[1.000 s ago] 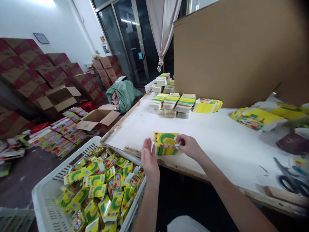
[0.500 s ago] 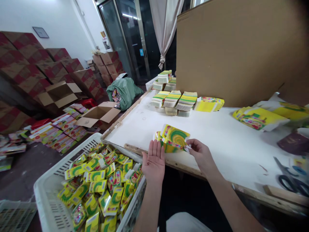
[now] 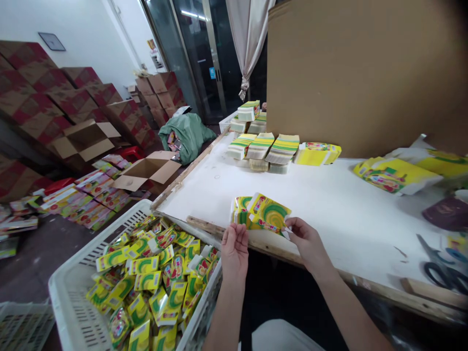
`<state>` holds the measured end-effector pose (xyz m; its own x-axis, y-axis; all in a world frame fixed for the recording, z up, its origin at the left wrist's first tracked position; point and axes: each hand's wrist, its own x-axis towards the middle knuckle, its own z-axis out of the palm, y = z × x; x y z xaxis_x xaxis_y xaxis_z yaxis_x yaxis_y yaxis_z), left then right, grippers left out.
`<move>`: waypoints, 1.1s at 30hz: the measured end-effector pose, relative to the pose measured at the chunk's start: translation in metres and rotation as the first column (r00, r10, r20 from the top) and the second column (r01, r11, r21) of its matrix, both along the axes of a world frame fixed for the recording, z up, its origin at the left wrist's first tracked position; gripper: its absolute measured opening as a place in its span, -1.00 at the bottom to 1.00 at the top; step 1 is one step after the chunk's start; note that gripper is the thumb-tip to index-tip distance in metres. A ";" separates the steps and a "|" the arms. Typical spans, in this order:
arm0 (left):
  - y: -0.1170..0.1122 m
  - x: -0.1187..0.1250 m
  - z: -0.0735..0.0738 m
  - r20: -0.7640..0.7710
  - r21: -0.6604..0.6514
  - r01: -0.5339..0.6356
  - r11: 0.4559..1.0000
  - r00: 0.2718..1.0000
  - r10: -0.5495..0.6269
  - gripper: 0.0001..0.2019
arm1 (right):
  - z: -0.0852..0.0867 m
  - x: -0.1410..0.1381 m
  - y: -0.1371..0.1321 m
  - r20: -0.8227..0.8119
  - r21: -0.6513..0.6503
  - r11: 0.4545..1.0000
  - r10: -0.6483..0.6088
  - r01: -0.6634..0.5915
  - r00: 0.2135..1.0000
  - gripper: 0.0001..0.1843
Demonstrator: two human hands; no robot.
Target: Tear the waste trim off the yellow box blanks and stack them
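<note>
A small yellow-and-green printed carton is tilted above the near edge of the white table. My right hand pinches its right end flap. My left hand is at the carton's left end, fingers curled up against it, touching its lower left corner. Just left of my left arm stands a white plastic crate filled with several folded cartons of the same print.
Stacks of flat cartons lie at the table's far edge before a tall cardboard sheet. Yellow packets and scissors are at the right. Open brown boxes, a green bag and stacked cartons crowd the floor at left.
The carton turned from lying square between both hands to tilted, right end raised. My left hand opened flat beside it, then curled back against its left end.
</note>
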<state>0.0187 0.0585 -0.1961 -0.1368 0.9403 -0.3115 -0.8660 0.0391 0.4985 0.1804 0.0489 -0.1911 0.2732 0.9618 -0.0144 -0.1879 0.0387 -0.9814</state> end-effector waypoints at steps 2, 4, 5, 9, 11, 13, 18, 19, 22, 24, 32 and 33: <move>-0.001 0.000 0.001 -0.053 0.027 0.015 1.000 0.999 -0.013 -0.90 | -0.001 0.000 0.000 -0.009 -0.008 1.000 0.003 -0.003 1.000 -0.78; -0.003 0.001 0.003 -0.114 0.053 0.030 0.998 0.993 -0.024 -0.81 | -0.001 0.000 0.000 -0.014 -0.009 1.000 0.001 -0.001 1.000 -0.78; -0.004 0.002 0.004 -0.142 0.066 0.039 0.997 0.989 -0.029 -0.77 | -0.001 0.000 0.001 -0.014 -0.007 1.000 -0.001 0.001 1.000 -0.79; -0.007 0.007 0.007 -0.210 0.206 0.097 0.974 0.976 -0.053 -0.63 | -0.001 -0.005 -0.001 0.039 0.021 1.000 0.019 -0.020 0.999 -0.82; -0.009 0.011 0.007 -0.210 0.315 0.139 0.939 0.975 -0.074 -0.53 | -0.001 -0.011 -0.005 0.133 0.046 0.997 0.060 -0.067 0.989 -0.84; -0.011 0.017 0.008 -0.197 0.368 0.193 0.910 0.972 -0.127 -0.50 | -0.001 -0.020 -0.011 0.246 0.048 0.987 0.135 -0.151 0.960 -0.87; -0.013 0.026 0.009 -0.112 0.308 0.247 0.919 0.968 -0.223 -0.69 | 0.000 -0.039 -0.025 0.289 0.028 0.965 0.241 -0.260 0.927 -0.89; -0.013 0.028 0.009 -0.109 0.307 0.219 0.926 0.975 -0.194 -0.71 | 0.000 -0.041 -0.026 0.289 0.029 0.967 0.233 -0.252 0.929 -0.89; -0.011 0.030 0.008 -0.168 0.306 0.103 0.947 0.984 -0.053 -0.75 | 0.000 -0.043 -0.029 0.325 0.015 0.973 0.214 -0.232 0.921 -0.88; -0.012 0.030 0.006 -0.252 0.299 0.062 0.952 0.968 0.016 -0.75 | 0.001 -0.044 -0.031 0.329 0.003 0.971 0.227 -0.241 0.917 -0.88; -0.018 0.030 0.001 -0.345 0.289 0.104 0.952 0.939 0.002 -0.72 | 0.007 -0.050 -0.036 0.304 0.036 0.986 0.143 -0.162 0.942 -0.84; -0.018 0.030 0.001 -0.348 0.272 0.098 0.957 0.938 0.002 -0.73 | 0.007 -0.050 -0.035 0.297 0.027 0.986 0.149 -0.165 0.943 -0.84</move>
<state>0.0486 0.0409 -0.1952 -0.1397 0.9899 0.0237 -0.6417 -0.1087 0.7592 0.1303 0.0138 -0.1841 0.1033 0.9902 0.0937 0.0999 0.0834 -0.9915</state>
